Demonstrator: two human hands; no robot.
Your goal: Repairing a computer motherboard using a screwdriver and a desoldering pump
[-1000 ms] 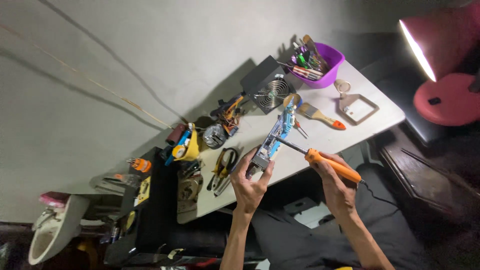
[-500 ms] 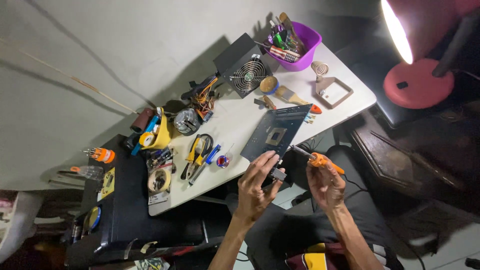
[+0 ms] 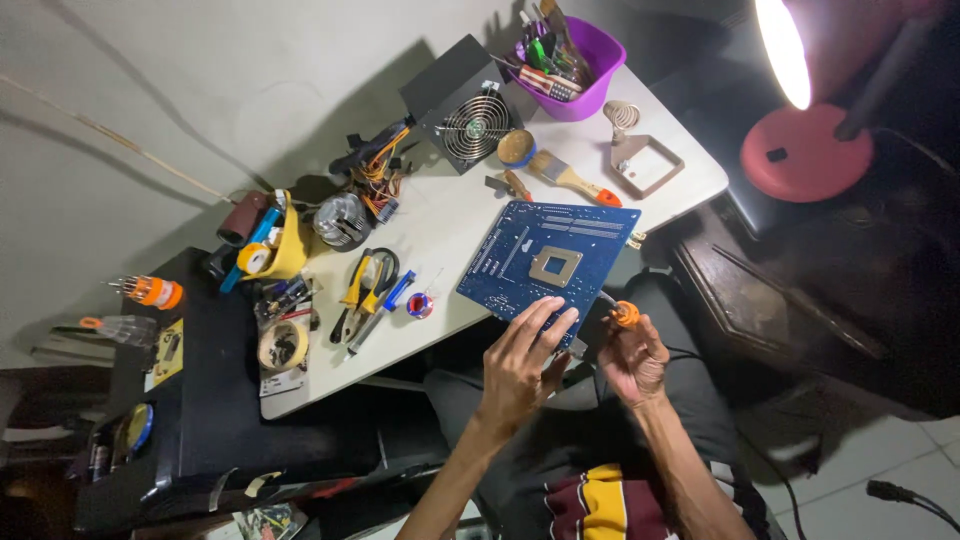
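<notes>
**Blue circuit board at the table's near edge, 2 hands on it**

Now, head view, looking down. Blue circuit board lies flat on the white table, its near corner overhanging the edge toward the person's lap. A square metal socket frame sits at its middle.

Left hand: fingers spread and extended, fingertips resting on the board's near edge; not wrapped around anything.

Right hand: closed around an orange-handled screwdriver, the handle end facing the camera, the shaft pointing at the board's near corner. Tip contact cannot be told.

Around the board:
- paintbrush with wooden handle, just beyond the far edge
- power supply box with round fan grille, with a bundle of coloured wires beside it
- purple bowl full of small tools, at the far corner
- pliers with yellow grips, left of the board
- roll of tape near the table's left end
- red desk lamp, lit, to the right of the table
</notes>
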